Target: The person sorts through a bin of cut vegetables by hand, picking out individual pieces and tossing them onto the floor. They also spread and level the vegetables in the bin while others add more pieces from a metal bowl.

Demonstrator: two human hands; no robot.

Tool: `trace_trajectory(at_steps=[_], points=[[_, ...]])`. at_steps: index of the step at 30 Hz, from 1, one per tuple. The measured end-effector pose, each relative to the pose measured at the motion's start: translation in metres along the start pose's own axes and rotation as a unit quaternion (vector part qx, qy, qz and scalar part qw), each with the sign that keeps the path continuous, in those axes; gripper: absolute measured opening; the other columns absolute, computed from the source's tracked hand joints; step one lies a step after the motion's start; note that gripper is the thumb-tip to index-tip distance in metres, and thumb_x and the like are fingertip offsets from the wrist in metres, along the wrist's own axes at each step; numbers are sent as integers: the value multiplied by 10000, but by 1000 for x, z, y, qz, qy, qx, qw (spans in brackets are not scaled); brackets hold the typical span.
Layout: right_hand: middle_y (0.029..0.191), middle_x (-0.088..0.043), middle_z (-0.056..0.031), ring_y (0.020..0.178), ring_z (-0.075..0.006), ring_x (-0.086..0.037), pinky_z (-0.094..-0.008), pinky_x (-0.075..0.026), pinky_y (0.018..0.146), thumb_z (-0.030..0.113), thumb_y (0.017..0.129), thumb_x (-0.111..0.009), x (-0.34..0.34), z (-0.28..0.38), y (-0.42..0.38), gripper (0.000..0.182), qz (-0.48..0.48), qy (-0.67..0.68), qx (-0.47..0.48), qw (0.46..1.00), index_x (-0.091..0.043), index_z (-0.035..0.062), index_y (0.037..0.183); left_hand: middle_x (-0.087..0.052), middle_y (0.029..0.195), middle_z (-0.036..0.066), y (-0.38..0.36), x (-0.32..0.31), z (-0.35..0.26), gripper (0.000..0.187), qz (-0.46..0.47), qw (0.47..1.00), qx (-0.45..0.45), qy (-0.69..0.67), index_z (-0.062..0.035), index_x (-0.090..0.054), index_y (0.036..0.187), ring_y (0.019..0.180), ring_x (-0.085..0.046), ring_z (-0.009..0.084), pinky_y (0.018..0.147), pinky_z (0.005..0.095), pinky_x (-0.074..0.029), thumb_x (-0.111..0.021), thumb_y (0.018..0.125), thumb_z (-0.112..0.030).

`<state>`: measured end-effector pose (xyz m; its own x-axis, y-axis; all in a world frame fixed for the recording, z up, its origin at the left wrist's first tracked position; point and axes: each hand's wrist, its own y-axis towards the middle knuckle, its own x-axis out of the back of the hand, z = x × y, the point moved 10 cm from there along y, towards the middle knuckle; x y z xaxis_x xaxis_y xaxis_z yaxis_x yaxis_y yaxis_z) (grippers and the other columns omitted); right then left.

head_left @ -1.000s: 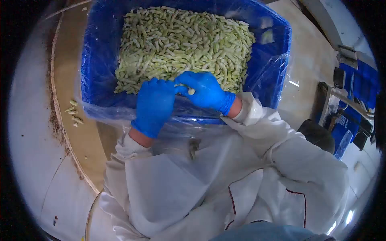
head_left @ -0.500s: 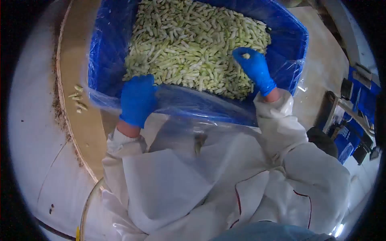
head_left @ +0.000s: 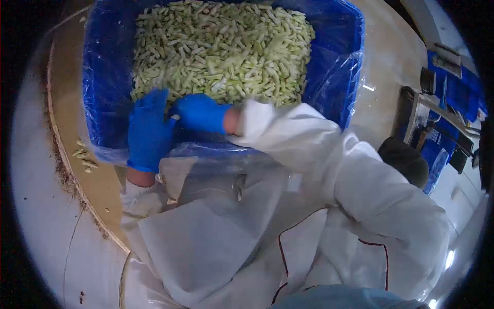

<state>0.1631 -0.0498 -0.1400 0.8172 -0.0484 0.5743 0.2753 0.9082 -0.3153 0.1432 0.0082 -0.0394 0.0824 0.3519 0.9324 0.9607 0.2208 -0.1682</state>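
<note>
A blue bin (head_left: 355, 56) lined with clear plastic holds a heap of pale green cut vegetable pieces (head_left: 226, 51). My left hand (head_left: 149, 131), in a blue glove, is at the bin's near left part by the heap's edge; its fingers are blurred, and anything in them is hidden. Beside it, my right hand (head_left: 200, 113), also gloved in blue, reaches across with fingers closed. A small pale piece (head_left: 175, 117) shows at its fingertips, between the two hands.
Several loose pieces (head_left: 85, 157) lie on the tan surface (head_left: 100, 185) left of the bin. At the right stand blue crates (head_left: 453, 92) with a metal frame and a dark rounded object (head_left: 404, 162).
My right hand has moved from the heap's right side leftward to beside my left hand, its forearm now across the bin's front. The bin appears farther left in view.
</note>
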Motion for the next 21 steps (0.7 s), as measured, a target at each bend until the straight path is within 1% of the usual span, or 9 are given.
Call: trace_trajectory(at_steps=[1,3,5,7,9,13,15,18,21], points=[[832,-643,-163,810,-368,-617,-452,-490,700,334,760,-636,13,5,-17,252,8,45,8,999,-667,105,861,-614,1116,193,-7,-18,6,425,56,997,16,-45,-49,-594,1151,1030,-580,351,898,420,-448,-623,770,-236],[876,-647,-160,818,-364,-619,-445,-485,717,341,777,-630,51,-19,-52,249,7,21,-61,998,-672,121,887,-629,1035,193,-19,-34,15,323,89,995,12,-36,-60,-609,1080,969,-592,355,849,436,-458,-578,812,-236],[825,-634,-212,788,-403,-610,-484,-490,686,366,743,-613,68,-68,-96,318,2,41,-122,992,-672,64,826,-628,939,195,-20,-38,16,243,113,993,19,-27,-70,-610,998,894,-595,365,783,454,-462,-545,841,-243],[836,-634,-215,789,-403,-611,-490,-488,692,356,768,-606,85,-101,-139,309,41,-50,-169,983,-672,78,886,-613,827,198,-14,-33,15,199,131,991,36,-15,-78,-596,904,803,-590,380,699,474,-460,-524,857,-257],[854,-648,-165,804,-371,-618,-433,-491,714,320,804,-620,114,-132,-162,235,-34,-161,-212,963,-678,114,903,-580,765,203,-15,-31,13,183,101,994,22,-29,-77,-566,852,743,-569,396,640,489,-438,-518,859,-254],[941,-640,-203,859,-385,-613,-466,-484,762,247,790,-597,188,-180,-166,283,-282,-86,-261,919,-642,80,1014,-573,739,204,-15,-15,6,195,25,999,-10,-41,-76,-558,847,707,-562,407,605,496,-430,-514,866,-264],[967,-645,-190,895,-363,-618,-439,-484,791,176,785,-595,214,-193,-174,260,-362,-70,-270,889,-642,69,1017,-593,731,154,-14,-18,5,182,66,998,11,16,-93,-589,842,696,-589,350,600,458,-457,-572,831,-275],[1056,-626,-177,937,-344,-614,-412,-483,802,64,772,-560,221,-211,-181,308,-434,14,-221,873,-623,64,1074,-609,738,136,-14,-21,9,189,77,997,17,24,-99,-610,857,698,-605,324,604,439,-473,-606,815,-283],[1106,-599,-177,943,-343,-610,-386,-478,802,11,757,-529,233,-202,-172,385,-511,-66,-138,846,-598,69,1131,-617,752,145,-16,-22,12,208,73,997,19,-4,-92,-617,873,707,-608,329,611,439,-476,-605,822,-293]])
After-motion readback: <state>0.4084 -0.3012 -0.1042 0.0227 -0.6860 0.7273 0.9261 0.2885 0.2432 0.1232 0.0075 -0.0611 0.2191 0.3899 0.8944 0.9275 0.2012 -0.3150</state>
